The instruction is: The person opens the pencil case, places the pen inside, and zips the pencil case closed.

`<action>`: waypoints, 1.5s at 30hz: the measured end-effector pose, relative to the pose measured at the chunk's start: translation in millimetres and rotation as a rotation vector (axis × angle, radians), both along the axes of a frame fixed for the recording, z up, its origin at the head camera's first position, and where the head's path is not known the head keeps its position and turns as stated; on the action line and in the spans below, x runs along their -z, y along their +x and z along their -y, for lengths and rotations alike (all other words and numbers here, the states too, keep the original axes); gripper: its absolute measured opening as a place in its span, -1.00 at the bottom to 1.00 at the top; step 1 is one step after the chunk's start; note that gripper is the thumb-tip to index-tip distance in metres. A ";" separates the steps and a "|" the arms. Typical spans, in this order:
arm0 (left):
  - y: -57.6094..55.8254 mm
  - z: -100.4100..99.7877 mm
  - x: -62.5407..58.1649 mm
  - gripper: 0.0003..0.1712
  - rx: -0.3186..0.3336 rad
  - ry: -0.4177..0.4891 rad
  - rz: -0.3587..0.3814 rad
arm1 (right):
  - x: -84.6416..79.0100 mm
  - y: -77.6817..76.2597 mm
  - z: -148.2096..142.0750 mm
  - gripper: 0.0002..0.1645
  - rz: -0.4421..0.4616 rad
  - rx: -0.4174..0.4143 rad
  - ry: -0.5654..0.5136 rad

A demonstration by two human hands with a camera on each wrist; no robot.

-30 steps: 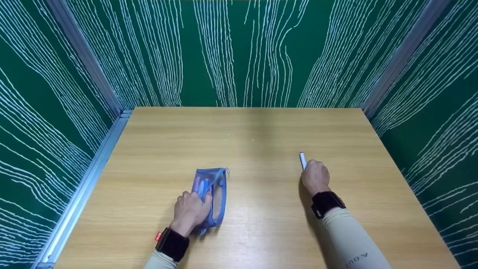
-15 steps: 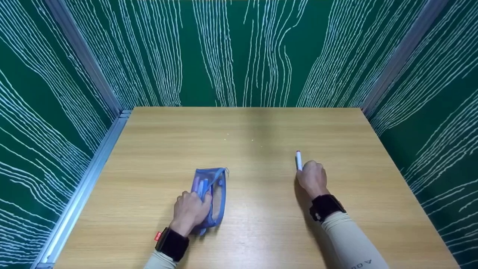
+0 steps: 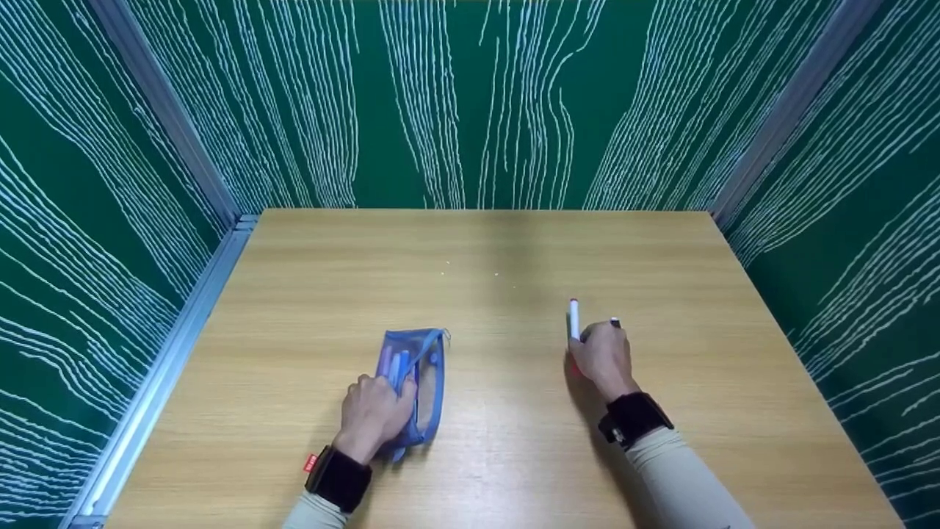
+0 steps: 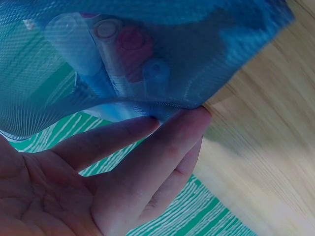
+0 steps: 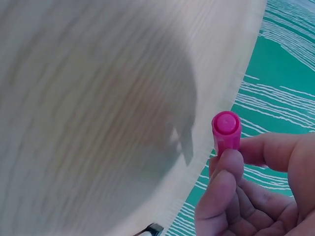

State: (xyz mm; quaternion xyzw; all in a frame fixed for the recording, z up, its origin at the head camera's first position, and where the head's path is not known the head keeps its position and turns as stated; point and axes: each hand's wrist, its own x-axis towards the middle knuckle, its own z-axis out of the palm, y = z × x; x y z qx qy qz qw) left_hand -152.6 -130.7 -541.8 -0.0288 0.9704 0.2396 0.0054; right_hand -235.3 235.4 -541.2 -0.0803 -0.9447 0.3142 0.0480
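My left hand (image 3: 376,413) grips a blue mesh pencil case (image 3: 438,397) on the table, left of centre. Through the mesh in the left wrist view show several markers (image 4: 132,49), with blue, white and pink ends. On the right, my right hand (image 3: 604,356) pinches a white marker (image 3: 574,320) between thumb and fingers. Its pink cap (image 5: 226,125) faces the camera in the right wrist view. Just beyond the right hand's knuckles, the black end of another marker (image 3: 615,322) peeks out, the rest hidden by the hand.
The wooden table (image 3: 485,242) has a few tiny pale specks towards its far side. Green panels (image 3: 514,110) with white wavy lines enclose the back and both sides. A metal rail (image 3: 161,367) runs along the left edge.
My right hand has shifted left and slightly nearer, turning the marker more upright. A black marker end has come into sight behind it. The left hand and pencil case have stayed put.
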 end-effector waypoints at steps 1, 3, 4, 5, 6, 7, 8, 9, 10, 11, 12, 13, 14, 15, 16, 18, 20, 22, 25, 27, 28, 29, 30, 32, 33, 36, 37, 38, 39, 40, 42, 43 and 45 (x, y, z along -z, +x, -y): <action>-0.1 0.0 0.4 -0.40 -0.001 -0.005 -0.006 | 0.3 0.8 1.1 -0.82 0.002 -0.002 -0.011; -0.4 0.1 1.0 -0.39 -0.004 -0.016 -0.021 | 0.9 2.6 3.1 -0.84 0.010 -0.007 -0.031; -0.6 0.1 1.3 -0.40 -0.006 -0.021 -0.026 | 1.0 3.7 4.4 -0.84 0.014 -0.008 -0.036; -0.8 0.1 1.7 -0.40 -0.007 -0.024 -0.031 | 1.3 4.6 5.7 -0.84 0.011 -0.005 -0.034; -0.8 0.0 1.8 -0.40 -0.007 -0.024 -0.030 | 1.7 5.7 6.9 -0.84 0.009 -0.010 -0.041; -0.9 -0.1 2.0 -0.40 -0.008 -0.023 -0.028 | 1.9 6.9 8.4 -0.85 0.006 -0.010 -0.043; -0.9 -0.1 2.2 -0.40 -0.009 -0.024 -0.027 | 1.9 8.0 10.1 -0.85 0.000 -0.013 -0.041; -1.0 -0.1 2.3 -0.40 -0.009 -0.023 -0.028 | 1.9 9.3 11.8 -0.85 -0.005 -0.015 -0.043; -0.9 -0.1 2.4 -0.40 -0.010 -0.023 -0.028 | 2.0 10.2 13.7 -0.85 -0.015 -0.016 -0.040; -0.9 -0.1 2.5 -0.40 -0.009 -0.023 -0.029 | 2.1 11.2 15.5 -0.86 -0.024 -0.018 -0.039; -0.9 0.0 2.6 -0.40 -0.009 -0.024 -0.031 | 2.1 12.4 17.4 -0.86 -0.030 -0.020 -0.042; -0.9 0.1 2.6 -0.40 -0.009 -0.024 -0.030 | 1.9 13.5 19.7 -0.87 -0.033 -0.020 -0.048; -0.9 0.1 2.5 -0.40 -0.008 -0.024 -0.030 | 1.9 14.5 21.8 -0.87 -0.037 -0.021 -0.055; -1.0 0.1 2.3 -0.40 -0.007 -0.022 -0.029 | 1.9 15.6 23.8 -0.87 -0.037 -0.023 -0.066; -1.1 0.2 2.3 -0.40 -0.006 -0.021 -0.027 | 1.8 16.7 26.0 -0.88 -0.034 -0.024 -0.079; -1.3 0.4 2.4 -0.39 -0.004 -0.018 -0.019 | 1.0 19.6 30.3 -0.89 -0.028 -0.032 -0.112; -1.4 0.5 1.9 -0.39 -0.002 -0.013 -0.014 | 0.4 22.0 34.4 -0.90 -0.025 -0.039 -0.140; -1.6 0.8 1.8 -0.39 -0.001 -0.011 -0.009 | -0.4 24.6 38.6 -0.91 -0.019 -0.047 -0.166; -1.6 0.6 1.0 -0.39 -0.004 -0.005 -0.004 | -0.9 27.4 44.4 -0.92 -0.027 -0.055 -0.180; -1.8 0.6 1.0 -0.38 -0.006 -0.005 -0.001 | -1.2 29.1 48.1 -0.92 -0.024 -0.058 -0.187; -1.8 0.5 0.8 -0.38 -0.007 -0.005 0.002 | -1.4 29.9 49.8 -0.92 -0.025 -0.061 -0.189; -1.8 0.5 0.7 -0.38 -0.008 -0.006 0.003 | -1.4 30.5 51.3 -0.92 -0.035 -0.063 -0.180; -1.8 0.5 0.5 -0.37 -0.009 -0.008 0.002 | -1.4 31.0 52.7 -0.92 -0.042 -0.065 -0.171; -1.8 0.4 0.2 -0.36 -0.009 -0.012 0.003 | -1.2 32.4 55.4 -0.91 -0.052 -0.073 -0.162; -1.7 0.4 0.1 -0.36 -0.010 -0.013 0.003 | -1.1 33.1 56.7 -0.91 -0.058 -0.077 -0.160; -1.6 0.4 0.1 -0.36 -0.011 -0.014 0.000 | -1.5 35.6 60.9 -0.91 -0.058 -0.089 -0.170; -1.6 0.4 0.2 -0.37 -0.011 -0.013 0.000 | -1.7 36.5 62.5 -0.92 -0.052 -0.092 -0.183; -1.6 0.4 0.4 -0.37 -0.011 -0.012 0.001 | -2.2 37.3 64.2 -0.92 -0.049 -0.095 -0.197; -1.7 0.5 0.5 -0.37 -0.012 -0.012 0.001 | -2.3 38.1 65.9 -0.92 -0.044 -0.099 -0.210; -1.7 0.5 0.7 -0.37 -0.012 -0.012 0.002 | -2.4 38.9 67.7 -0.93 -0.041 -0.101 -0.218; -1.7 0.6 1.0 -0.37 -0.011 -0.010 0.002 | -2.1 40.0 71.3 -0.93 -0.035 -0.104 -0.230; -1.6 0.6 1.2 -0.37 -0.011 -0.011 0.004 | -2.0 40.6 73.2 -0.94 -0.033 -0.107 -0.235; -1.5 0.7 1.3 -0.37 -0.009 -0.010 0.007 | -1.3 41.8 76.8 -0.94 -0.026 -0.112 -0.241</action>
